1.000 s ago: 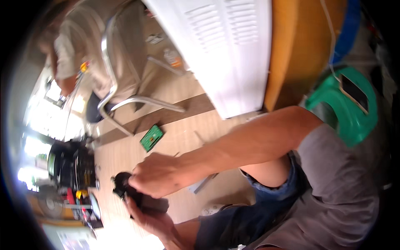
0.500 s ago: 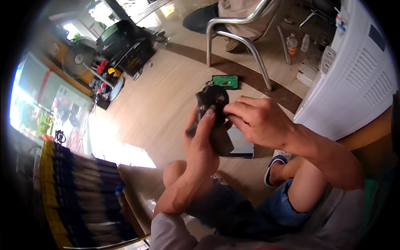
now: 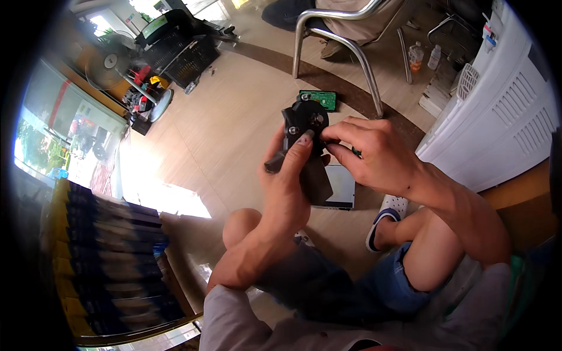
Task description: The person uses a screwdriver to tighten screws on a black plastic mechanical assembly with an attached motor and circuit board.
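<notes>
My left hand (image 3: 287, 181) is wrapped round a black plastic part (image 3: 316, 175) with a rounded upper end and small metal fittings on its face; its exact kind is unclear. The thumb lies across the front, just below those fittings. At the part's right edge, my right hand (image 3: 374, 152) is closed, with thumb and fingertips pinched together against it. Whatever is in that pinch is hidden, though a small green bit (image 3: 356, 151) shows between the fingers. Past the part, a green circuit board (image 3: 326, 100) lies on the floor.
Under my hands a flat, pale rectangular panel (image 3: 344, 186) rests on the floor. A person sits on a metal-armed chair (image 3: 351, 50) ahead. Stacked blue and yellow boxes (image 3: 111, 251) stand at left, a white slatted appliance (image 3: 509, 128) at right. A fan (image 3: 161, 105) stands farther left.
The view has shifted slightly, and both hands with the black part sit a little higher in it. My right hand stays pinched at the part's edge; a green bit now shows between its fingers.
</notes>
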Tool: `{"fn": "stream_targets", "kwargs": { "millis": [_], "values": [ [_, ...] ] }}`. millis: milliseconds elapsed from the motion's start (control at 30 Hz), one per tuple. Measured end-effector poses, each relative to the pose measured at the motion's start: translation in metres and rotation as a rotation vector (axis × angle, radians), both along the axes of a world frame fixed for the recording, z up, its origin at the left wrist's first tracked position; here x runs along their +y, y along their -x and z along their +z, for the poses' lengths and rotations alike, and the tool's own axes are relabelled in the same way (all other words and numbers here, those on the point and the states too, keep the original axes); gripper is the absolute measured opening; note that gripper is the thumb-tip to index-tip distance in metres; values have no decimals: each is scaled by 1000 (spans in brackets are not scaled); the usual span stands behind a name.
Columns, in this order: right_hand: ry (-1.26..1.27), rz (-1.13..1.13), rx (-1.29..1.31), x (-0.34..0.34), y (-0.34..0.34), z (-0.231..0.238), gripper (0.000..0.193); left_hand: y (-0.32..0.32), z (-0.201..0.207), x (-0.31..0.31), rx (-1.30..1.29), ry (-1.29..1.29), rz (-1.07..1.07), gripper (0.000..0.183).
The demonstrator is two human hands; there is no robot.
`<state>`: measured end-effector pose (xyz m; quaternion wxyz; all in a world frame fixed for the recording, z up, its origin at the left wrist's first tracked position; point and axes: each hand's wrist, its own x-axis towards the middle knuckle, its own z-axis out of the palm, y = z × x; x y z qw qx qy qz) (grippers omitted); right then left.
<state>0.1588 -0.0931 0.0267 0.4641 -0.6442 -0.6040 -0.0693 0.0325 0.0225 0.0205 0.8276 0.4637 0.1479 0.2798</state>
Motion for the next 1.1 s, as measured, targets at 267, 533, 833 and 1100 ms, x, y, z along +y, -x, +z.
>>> {"fn": "stream_targets", "kwargs": {
  "millis": [267,533,833,1100],
  "values": [
    [63,-44,12,-9,0,9,23,0,1,0,-37,-10,-48,50],
    [56,-155,47,-18,-2,27,15,2,-2,0,5,-75,-4,59],
    [2,-51,125,-4,9,25,17,2,-5,-9,27,-224,32,57],
    [55,-65,68,-3,4,20,18,3,-5,-9,88,-193,-12,57]
  ]
}}
